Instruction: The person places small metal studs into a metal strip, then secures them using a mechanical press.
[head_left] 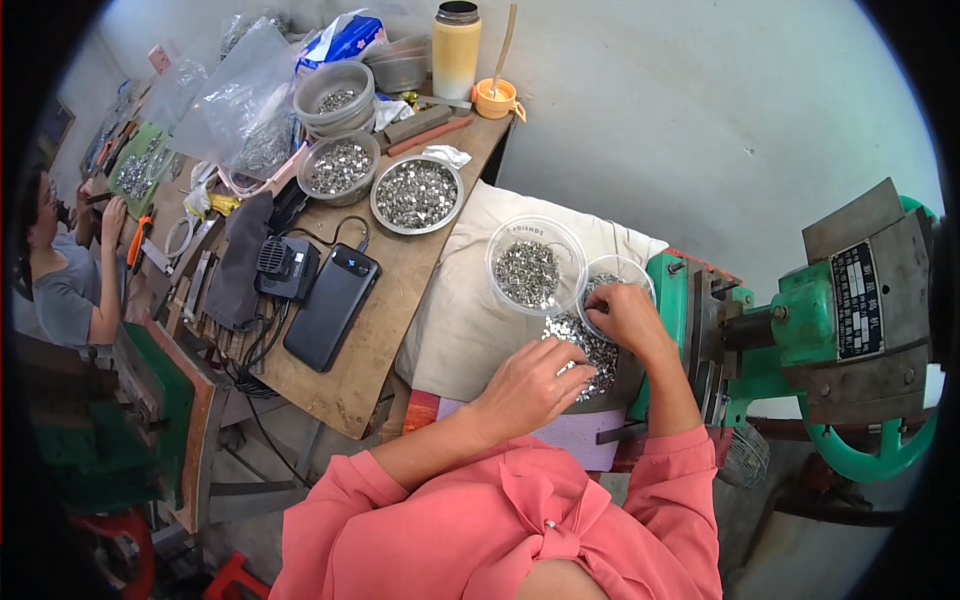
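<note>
Small shiny metal pieces (pixel 603 352) lie in a loose pile in front of me, on a work surface beside a green hand press. My left hand (pixel 535 388) hovers at the pile's left edge, its fingers bent and slightly apart, with nothing visible in them. Behind the pile, my right hand (pixel 630 318) reaches down into a small clear plastic tub (pixel 645 272). Its fingers are curled and the tips are hidden, so what they hold does not show. Left of that tub, touching or nearly so, stands a larger clear tub (pixel 497 240) partly filled with similar metal pieces.
The green press (pixel 805 318) stands close on my right. A pale cloth (pixel 450 335) lies under the larger tub. On the wooden table (pixel 400 290) at left are a black power bank (pixel 333 308), a steel bowl (pixel 451 211) of metal pieces and a yellow bottle (pixel 456 55). Another person (pixel 75 280) sits far left.
</note>
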